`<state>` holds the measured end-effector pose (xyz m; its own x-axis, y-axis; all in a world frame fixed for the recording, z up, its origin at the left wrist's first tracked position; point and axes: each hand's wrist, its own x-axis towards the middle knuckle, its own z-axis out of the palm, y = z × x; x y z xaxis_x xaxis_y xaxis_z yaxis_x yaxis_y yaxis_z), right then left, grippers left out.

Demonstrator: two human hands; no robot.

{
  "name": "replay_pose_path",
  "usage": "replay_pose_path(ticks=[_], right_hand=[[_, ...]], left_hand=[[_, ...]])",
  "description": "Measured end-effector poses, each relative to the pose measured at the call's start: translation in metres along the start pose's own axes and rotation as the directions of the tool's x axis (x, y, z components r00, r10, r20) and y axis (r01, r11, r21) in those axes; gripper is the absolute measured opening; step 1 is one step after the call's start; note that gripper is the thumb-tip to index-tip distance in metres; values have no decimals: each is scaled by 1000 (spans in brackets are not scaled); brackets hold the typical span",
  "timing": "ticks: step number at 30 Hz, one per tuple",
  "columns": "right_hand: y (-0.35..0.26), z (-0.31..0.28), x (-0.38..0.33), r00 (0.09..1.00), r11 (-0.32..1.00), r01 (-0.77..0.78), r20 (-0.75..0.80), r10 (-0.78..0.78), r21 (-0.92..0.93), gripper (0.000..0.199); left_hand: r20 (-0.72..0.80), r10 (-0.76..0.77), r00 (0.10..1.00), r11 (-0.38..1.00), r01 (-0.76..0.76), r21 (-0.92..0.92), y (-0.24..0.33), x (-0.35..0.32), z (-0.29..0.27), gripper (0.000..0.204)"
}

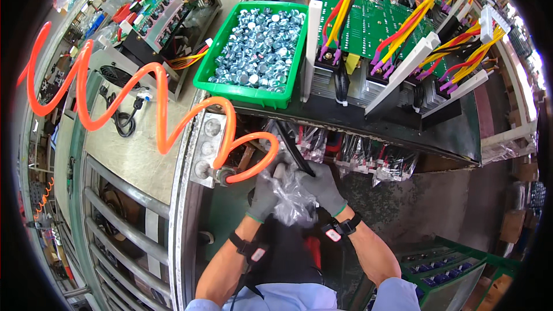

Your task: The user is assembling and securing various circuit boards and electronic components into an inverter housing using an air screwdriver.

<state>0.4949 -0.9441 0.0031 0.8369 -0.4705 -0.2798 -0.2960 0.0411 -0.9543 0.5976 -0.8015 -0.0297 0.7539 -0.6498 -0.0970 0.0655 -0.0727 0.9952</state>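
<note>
Both my hands wear grey gloves and meet low in front of me, just below the workbench's edge. My left hand (264, 197) is closed on the left side of a crumpled clear plastic bag (295, 204). On the bag's other side, my right hand (326, 189) has its fingers curled in at the plastic. A black strip-like piece (294, 148) slants from under the bench edge down to my right fingertips. Whether it lies inside the bag or beside it, I cannot tell. The plastic hides some of my fingertips.
A green bin (247, 89) of metal fasteners sits on the bench beside green circuit boards (368, 23) with coloured wires. An orange coiled hose (164, 109) hangs across the left, ending near my left hand. Bagged parts (377, 158) lie under the bench; a roller conveyor (127, 196) stands left.
</note>
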Motion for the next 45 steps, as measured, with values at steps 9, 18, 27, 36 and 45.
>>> replay_pose_path(ticks=[9,18,27,36,45], right_hand=[[-30,0,-23,920,877,-295,360,154,379,52],[-5,2,4,925,901,308,-126,-359,-305,38],[37,-1,41,845,630,378,-26,-535,-678,51],[31,-11,50,941,669,232,-11,-338,-706,41],[26,-1,47,942,713,329,161,-294,-619,45]], left_hand=[[16,-165,986,938,162,-307,-9,-39,-19,20],[-50,-433,900,885,414,-213,-13,-30,-42,19],[132,358,924,656,-350,669,4,16,0,16],[222,414,883,560,-440,702,-6,27,-16,21],[205,274,939,767,-343,542,14,30,-26,22]])
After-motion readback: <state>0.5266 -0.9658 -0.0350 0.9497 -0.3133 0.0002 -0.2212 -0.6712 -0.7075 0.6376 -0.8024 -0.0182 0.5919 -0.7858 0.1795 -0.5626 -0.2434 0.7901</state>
